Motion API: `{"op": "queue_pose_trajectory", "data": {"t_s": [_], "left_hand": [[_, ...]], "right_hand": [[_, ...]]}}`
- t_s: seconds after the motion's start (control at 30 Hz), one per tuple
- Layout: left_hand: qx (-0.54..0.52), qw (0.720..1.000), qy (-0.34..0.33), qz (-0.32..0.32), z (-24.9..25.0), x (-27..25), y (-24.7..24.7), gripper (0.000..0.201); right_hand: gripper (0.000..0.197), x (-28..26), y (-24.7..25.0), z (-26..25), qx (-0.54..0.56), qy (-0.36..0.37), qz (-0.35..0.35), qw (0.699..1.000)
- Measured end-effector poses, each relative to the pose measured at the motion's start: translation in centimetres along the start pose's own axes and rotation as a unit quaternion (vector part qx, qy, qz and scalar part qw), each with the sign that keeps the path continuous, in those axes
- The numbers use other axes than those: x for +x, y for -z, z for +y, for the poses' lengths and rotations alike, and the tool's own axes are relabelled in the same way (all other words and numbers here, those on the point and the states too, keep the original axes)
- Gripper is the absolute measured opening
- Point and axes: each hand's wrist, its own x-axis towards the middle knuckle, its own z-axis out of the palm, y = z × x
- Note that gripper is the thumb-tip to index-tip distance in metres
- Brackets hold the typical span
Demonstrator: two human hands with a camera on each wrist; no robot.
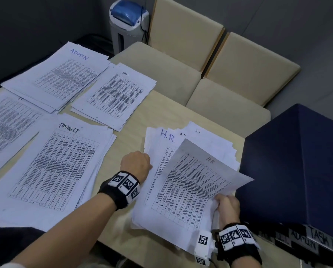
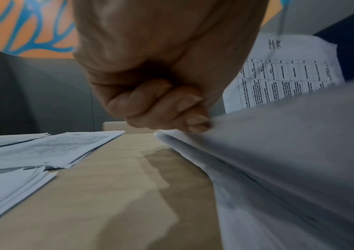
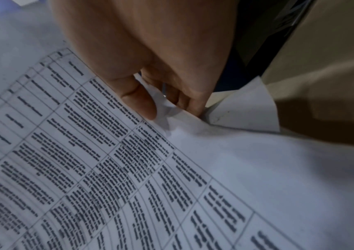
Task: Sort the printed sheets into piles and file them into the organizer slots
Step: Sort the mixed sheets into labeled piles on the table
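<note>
The loose H.R. pile (image 1: 161, 190) lies on the wooden table (image 1: 130, 144) in front of me, with its sheets fanned out. My left hand (image 1: 137, 162) is curled at the pile's left edge, and its fingertips (image 2: 195, 121) pinch the edge of the upper sheets (image 2: 289, 128). At the near right corner my right hand (image 1: 226, 205) grips a printed sheet marked HR (image 1: 196, 182), thumb (image 3: 142, 104) on top and fingers underneath; that sheet is raised and bowed. The dark blue organizer (image 1: 297, 161) stands right beside it.
Other piles lie to the left: ADMIN (image 1: 59, 76), a small HR pile (image 1: 115, 95), TASKLIST (image 1: 55, 167) and one at the far left (image 1: 5, 122). Cream chairs (image 1: 161, 70) stand behind the table, with a shredder (image 1: 128, 22) beyond. Slot labels (image 1: 316, 238) line the organizer's front.
</note>
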Motion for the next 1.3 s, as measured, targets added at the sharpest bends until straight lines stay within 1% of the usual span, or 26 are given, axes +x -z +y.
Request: {"op": "queue_pose_trajectory", "data": {"t_s": [0.13,0.27,0.4,0.5,0.53,0.6,0.63,0.7,0.73,0.8,0.87,0.93,0.97,1.0,1.03,1.07,1.1,1.13,1.17,1.2,1.23,1.27,1.3], "left_hand": [[0.023,0.999,-0.036,-0.016,-0.2,-0.2,-0.5,0.026],[0.022,0.997,-0.061,-0.052,-0.4,-0.5,-0.3,0.025],[0.063,0.996,-0.065,-0.021,-0.5,-0.8,0.0,0.023],[0.074,0.993,-0.087,0.008,-0.3,-0.6,0.1,0.027],[0.067,0.994,-0.09,0.018,-0.2,-0.5,0.2,0.027],[0.039,0.994,-0.091,0.039,-0.1,-0.4,0.5,0.033],[0.016,0.994,-0.093,0.054,0.0,-0.4,0.6,0.031],[-0.061,0.991,-0.091,0.075,0.2,-0.4,0.9,0.016],[-0.123,0.985,-0.087,0.08,0.3,-0.3,0.7,0.016],[-0.261,0.959,-0.078,0.075,0.3,-0.1,0.2,0.023],[-0.402,0.912,-0.062,0.061,0.1,-0.1,-0.3,0.03],[-0.515,0.855,-0.067,0.006,0.1,-0.5,-0.5,0.037],[-0.549,0.832,-0.076,-0.028,0.2,-0.7,-0.5,0.038],[-0.564,0.82,-0.08,-0.055,0.3,-0.7,-0.7,0.038],[-0.556,0.826,-0.069,-0.06,0.4,-0.7,-0.9,0.038],[-0.522,0.851,-0.039,-0.035,0.4,-0.5,-1.3,0.035],[-0.467,0.884,0.0,0.011,0.3,-0.1,-1.8,0.03],[-0.414,0.908,0.039,0.045,0.1,0.2,-2.3,0.023],[-0.371,0.925,0.065,0.054,0.0,0.5,-2.7,0.02],[-0.342,0.935,0.08,0.038,-0.1,0.8,-3.2,0.026],[-0.327,0.941,0.085,0.008,-0.1,1.1,-3.5,0.033],[-0.322,0.942,0.088,-0.016,-0.1,1.3,-3.5,0.038],[-0.319,0.943,0.088,-0.024,0.0,1.4,-3.7,0.038]], "right_hand": [[0.018,-0.6,-0.4,-0.9,-0.01,0.025,-0.013,1.0],[0.02,-1.3,-0.4,-1.9,-0.003,0.047,-0.026,0.999],[0.022,-1.1,-0.5,-1.8,0.015,0.042,-0.029,0.999],[0.026,-1.2,-0.4,-1.7,0.038,0.026,-0.039,0.998],[0.026,-1.2,-0.4,-1.7,0.04,0.022,-0.044,0.998],[0.026,-1.1,-0.4,-1.7,0.053,0.013,-0.045,0.997],[0.026,-0.9,-0.4,-1.7,0.067,0.007,-0.048,0.997],[0.024,-0.5,-0.4,-1.3,0.084,-0.015,-0.05,0.995],[0.022,-0.1,-0.4,-1.0,0.096,-0.026,-0.055,0.994],[0.018,0.0,-0.4,-0.9,0.123,-0.044,-0.07,0.989],[0.018,0.1,-0.4,-0.7,0.135,-0.042,-0.093,0.986],[0.025,-0.3,-0.6,-0.8,0.143,-0.032,-0.109,0.983],[0.027,-0.2,-0.7,-0.5,0.142,-0.025,-0.107,0.984],[0.027,-0.2,-0.6,-0.4,0.139,-0.028,-0.105,0.984],[0.027,0.1,-0.6,-0.3,0.138,-0.033,-0.098,0.985],[0.029,0.3,-0.6,-0.2,0.137,-0.032,-0.085,0.986],[0.035,0.5,-0.7,-0.2,0.135,-0.03,-0.071,0.988],[0.042,0.9,-0.7,0.1,0.13,-0.021,-0.053,0.99],[0.047,1.0,-0.8,0.0,0.133,-0.014,-0.046,0.99],[0.048,1.0,-0.9,0.1,0.142,-0.009,-0.046,0.989],[0.043,1.1,-1.0,0.2,0.143,-0.007,-0.053,0.988],[0.036,1.0,-1.0,0.3,0.138,-0.012,-0.06,0.989],[0.031,1.1,-1.1,0.3,0.131,-0.024,-0.064,0.989]]}}
